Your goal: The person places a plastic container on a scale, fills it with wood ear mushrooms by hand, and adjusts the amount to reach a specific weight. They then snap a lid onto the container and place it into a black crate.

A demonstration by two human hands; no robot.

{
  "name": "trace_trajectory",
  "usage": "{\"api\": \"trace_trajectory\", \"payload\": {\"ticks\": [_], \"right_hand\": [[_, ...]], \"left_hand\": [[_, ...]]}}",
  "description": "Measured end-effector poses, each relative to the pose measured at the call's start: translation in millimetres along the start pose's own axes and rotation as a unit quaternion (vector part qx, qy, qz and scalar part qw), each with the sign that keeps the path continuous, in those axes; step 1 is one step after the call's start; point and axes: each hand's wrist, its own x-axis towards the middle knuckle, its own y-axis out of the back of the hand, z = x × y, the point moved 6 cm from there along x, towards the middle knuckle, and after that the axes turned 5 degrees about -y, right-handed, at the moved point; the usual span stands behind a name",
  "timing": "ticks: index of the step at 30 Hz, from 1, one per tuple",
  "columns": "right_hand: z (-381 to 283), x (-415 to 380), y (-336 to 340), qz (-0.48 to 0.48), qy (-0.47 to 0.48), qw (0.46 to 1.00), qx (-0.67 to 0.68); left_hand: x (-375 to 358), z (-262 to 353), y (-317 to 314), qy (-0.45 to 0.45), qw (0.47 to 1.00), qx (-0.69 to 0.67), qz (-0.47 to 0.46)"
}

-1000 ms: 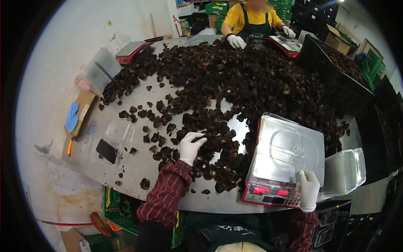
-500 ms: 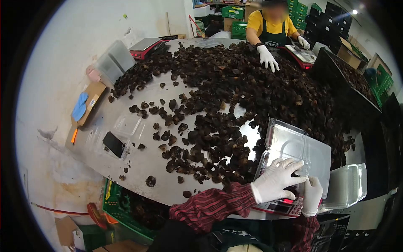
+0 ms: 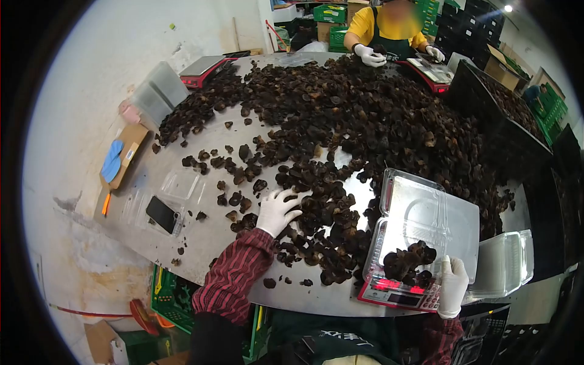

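My gloved left hand point(image 3: 277, 212) lies over loose dark brown wood ear mushrooms point(image 3: 322, 213) on the metal table, its fingers apart and partly bent. My gloved right hand point(image 3: 452, 285) is at the right front corner of a clear plastic clamshell box point(image 3: 376, 249), fingers closed on its edge; the exact grip is partly hidden. The box sits with its lid up on a red digital scale point(image 3: 380, 295). A small clump of wood ear mushrooms point(image 3: 409, 263) lies inside the box.
Across the table, a person in a yellow shirt point(image 3: 360, 24) handles mushrooms by another scale point(image 3: 433, 72). Stacked clear boxes point(image 3: 502, 264) stand at the right. A phone point(image 3: 162, 212) and cardboard piece point(image 3: 129, 152) lie left. A green crate point(image 3: 163, 304) sits below the front edge.
My left hand has moved from over the box leftward to the loose mushrooms, exposing the clump in the box. My right hand stays at the box corner. The other person's hand has drawn back.
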Motion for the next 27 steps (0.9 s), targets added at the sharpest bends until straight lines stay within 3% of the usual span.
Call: {"api": "trace_trajectory", "payload": {"ticks": [2,5,7,9,11,13,15,18,20,21,24,25,27], "right_hand": [[-1.8,-3.0,1.1,0.005,-0.005,1.000,-0.021],[-13.5,-10.2,1.0,-0.004,-0.031,0.998,-0.051],[-0.2,-5.4,-2.4,0.000,-0.026,0.999,-0.048],[3.1,-4.5,-0.6,0.006,-0.022,0.999,-0.047],[-3.8,-5.6,-6.4,-0.016,-0.017,0.998,-0.065],[-7.4,-6.4,-7.4,-0.021,-0.019,0.998,-0.064],[-3.8,-3.7,-10.1,-0.027,-0.054,0.998,-0.026],[-0.8,1.6,-14.2,-0.011,-0.028,0.999,-0.021],[-1.4,4.7,-13.5,-0.003,-0.020,0.999,-0.031],[3.4,7.8,-12.5,-0.007,-0.018,0.999,-0.032],[3.6,11.1,-11.5,-0.002,0.018,0.999,-0.042],[0.5,10.3,-11.7,-0.006,0.019,0.999,-0.042],[0.0,8.7,-13.1,-0.015,-0.008,0.999,-0.033]], "left_hand": [[-5.8,-0.2,-6.3,0.016,1.000,-0.019,-0.015],[-12.1,-5.9,-10.1,0.009,0.998,-0.031,0.057],[-8.7,-14.3,-9.1,0.051,0.990,-0.116,0.062],[4.7,-0.4,22.5,0.033,0.974,-0.178,0.136],[19.2,30.1,50.0,0.154,0.917,-0.357,0.093],[35.1,91.1,93.0,-0.077,0.938,-0.270,0.206],[42.7,161.5,114.0,-0.253,0.923,-0.167,0.237],[43.7,246.0,119.5,-0.327,0.902,-0.177,0.220],[47.4,288.7,90.0,-0.370,0.909,-0.150,0.121],[49.4,301.1,66.2,-0.378,0.913,-0.152,0.007],[42.0,303.0,54.2,-0.333,0.924,-0.180,-0.052],[40.4,299.5,56.9,-0.330,0.926,-0.178,-0.052],[33.0,285.5,88.8,-0.355,0.902,-0.237,0.063]]}}
